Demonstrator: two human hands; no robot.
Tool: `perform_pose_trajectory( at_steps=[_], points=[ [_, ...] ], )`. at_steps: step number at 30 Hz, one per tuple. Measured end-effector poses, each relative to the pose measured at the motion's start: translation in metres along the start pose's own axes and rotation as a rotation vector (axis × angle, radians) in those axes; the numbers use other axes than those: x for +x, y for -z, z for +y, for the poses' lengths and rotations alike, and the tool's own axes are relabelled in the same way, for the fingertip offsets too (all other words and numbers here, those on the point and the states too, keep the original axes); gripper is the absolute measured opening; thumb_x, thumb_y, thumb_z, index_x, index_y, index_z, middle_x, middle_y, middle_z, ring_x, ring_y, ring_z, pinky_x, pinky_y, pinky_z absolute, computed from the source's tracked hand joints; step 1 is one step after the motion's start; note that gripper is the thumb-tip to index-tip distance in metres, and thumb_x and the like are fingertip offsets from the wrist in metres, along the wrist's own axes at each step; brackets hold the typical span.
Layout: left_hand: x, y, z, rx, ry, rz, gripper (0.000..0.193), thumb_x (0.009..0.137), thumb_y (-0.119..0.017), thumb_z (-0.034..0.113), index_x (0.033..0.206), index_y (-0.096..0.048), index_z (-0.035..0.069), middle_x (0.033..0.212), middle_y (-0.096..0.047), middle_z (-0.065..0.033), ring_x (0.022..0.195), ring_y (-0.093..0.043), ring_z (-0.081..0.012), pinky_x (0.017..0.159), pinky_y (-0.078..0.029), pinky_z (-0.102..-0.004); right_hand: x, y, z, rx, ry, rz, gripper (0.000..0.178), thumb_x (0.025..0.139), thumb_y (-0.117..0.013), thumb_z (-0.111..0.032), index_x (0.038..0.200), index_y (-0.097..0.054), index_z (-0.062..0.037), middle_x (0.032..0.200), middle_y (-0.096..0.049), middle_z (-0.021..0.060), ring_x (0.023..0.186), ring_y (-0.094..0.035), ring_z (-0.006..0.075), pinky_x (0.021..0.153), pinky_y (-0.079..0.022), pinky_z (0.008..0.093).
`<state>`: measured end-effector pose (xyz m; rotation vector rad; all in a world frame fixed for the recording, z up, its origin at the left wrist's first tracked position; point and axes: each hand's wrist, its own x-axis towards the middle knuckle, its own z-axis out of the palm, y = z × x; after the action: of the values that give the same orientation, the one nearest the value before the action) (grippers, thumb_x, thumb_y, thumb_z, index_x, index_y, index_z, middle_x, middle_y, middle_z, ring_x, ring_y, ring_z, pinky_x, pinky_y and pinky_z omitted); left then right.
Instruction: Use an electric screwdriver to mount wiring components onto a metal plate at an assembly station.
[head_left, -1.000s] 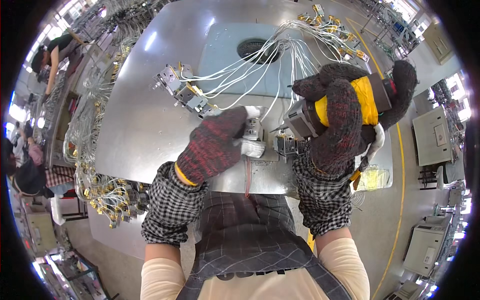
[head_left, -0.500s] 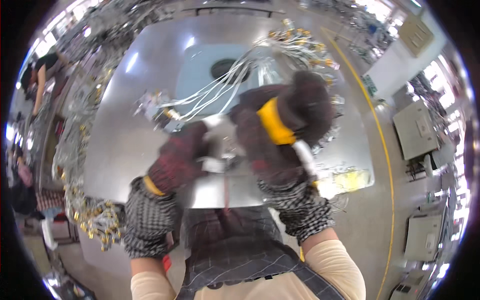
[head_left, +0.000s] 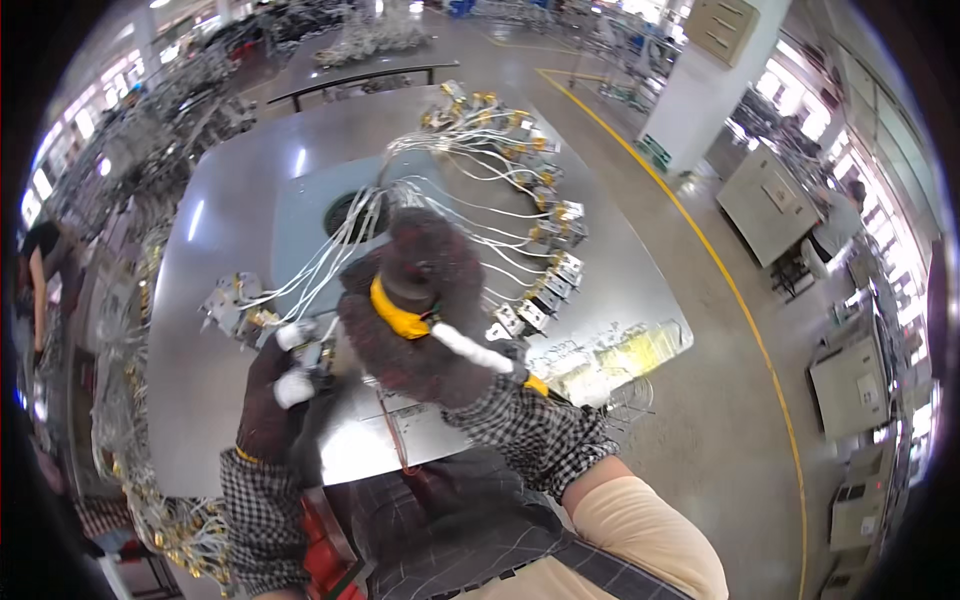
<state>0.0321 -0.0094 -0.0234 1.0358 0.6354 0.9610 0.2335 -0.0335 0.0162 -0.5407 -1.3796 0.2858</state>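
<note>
A small metal connector [head_left: 317, 356] sits over the near-left part of the metal table [head_left: 195, 400], pinched between white-tipped fingers of the left hand [head_left: 266, 395], the nearer hand, which comes in from 8 o'clock. Its long axis cannot be told. At 2 o'clock the right hand [head_left: 405, 358] curls round a yellow-banded tool [head_left: 396, 311]; the glove hides the tip, so contact cannot be judged. Other connectors [head_left: 236, 300] lie at 10 o'clock, white cables [head_left: 333, 250] at 12, and a row of connectors [head_left: 547, 290] toward 2.
</note>
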Motion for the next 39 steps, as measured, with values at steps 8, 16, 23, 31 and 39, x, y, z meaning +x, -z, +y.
perform_pose_trajectory(
  at_steps=[8, 16, 23, 31, 39],
  points=[
    [-0.028, -0.001, -0.041, -0.655, -0.036, 0.153, 0.044, 0.091, -0.067, 0.019, 0.13, -0.053, 0.004, 0.109, -0.067, -0.0077, 0.098, -0.066, -0.0234, 0.085, -0.053, -0.0364, 0.007, -0.01, -0.003, -0.004, -0.054, 0.185, 0.064, 0.08, -0.072, -0.001, 0.137, -0.046, -0.005, 0.107, -0.064, 0.0101, 0.086, -0.068, 0.0188, 0.074, -0.056, 0.0312],
    [0.007, -0.037, -0.021, 0.927, -0.417, -0.146, 0.064, 0.074, -0.083, 0.033, 0.127, -0.059, 0.006, 0.099, -0.066, -0.0139, 0.084, -0.067, -0.0231, 0.075, -0.054, -0.034, 0.035, 0.017, -0.028, 0.222, -0.131, 0.298, 0.07, 0.087, -0.061, -0.001, 0.146, -0.025, -0.0106, 0.091, -0.063, 0.014, 0.066, -0.066, 0.0222, 0.056, -0.059, 0.0352],
    [0.003, -0.033, -0.001, 1.314, -0.397, -0.101, 0.059, 0.075, -0.081, 0.037, 0.12, -0.061, 0.006, 0.089, -0.066, -0.0122, 0.078, -0.066, -0.0259, 0.069, -0.052, -0.0357, 0.023, 0.009, -0.02, 0.199, -0.134, 0.26, 0.075, 0.087, -0.067, -0.003, 0.148, -0.024, -0.0118, 0.092, -0.065, 0.0155, 0.07, -0.068, 0.023, 0.064, -0.061, 0.0379],
    [0.014, -0.049, 0.002, 1.429, -0.418, -0.104, 0.047, 0.074, -0.08, 0.035, 0.108, -0.062, 0.006, 0.09, -0.068, -0.0141, 0.081, -0.068, -0.0321, 0.068, -0.053, -0.0405, 0.023, -0.001, -0.024, 0.102, -0.078, 0.237, 0.076, 0.087, -0.069, -0.006, 0.149, -0.024, -0.0108, 0.093, -0.066, 0.0153, 0.074, -0.068, 0.0231, 0.066, -0.061, 0.038],
    [0.005, -0.037, -0.002, 1.568, -0.531, -0.086, 0.052, 0.073, -0.079, 0.034, 0.11, -0.06, 0.003, 0.102, -0.063, -0.0178, 0.1, -0.062, -0.0358, 0.084, -0.05, -0.045, 0.007, -0.006, -0.027, -0.028, -0.232, 0.162, 0.074, 0.088, -0.067, -0.002, 0.146, -0.023, -0.0103, 0.097, -0.065, 0.0161, 0.081, -0.068, 0.0236, 0.071, -0.062, 0.0407]
  ],
)
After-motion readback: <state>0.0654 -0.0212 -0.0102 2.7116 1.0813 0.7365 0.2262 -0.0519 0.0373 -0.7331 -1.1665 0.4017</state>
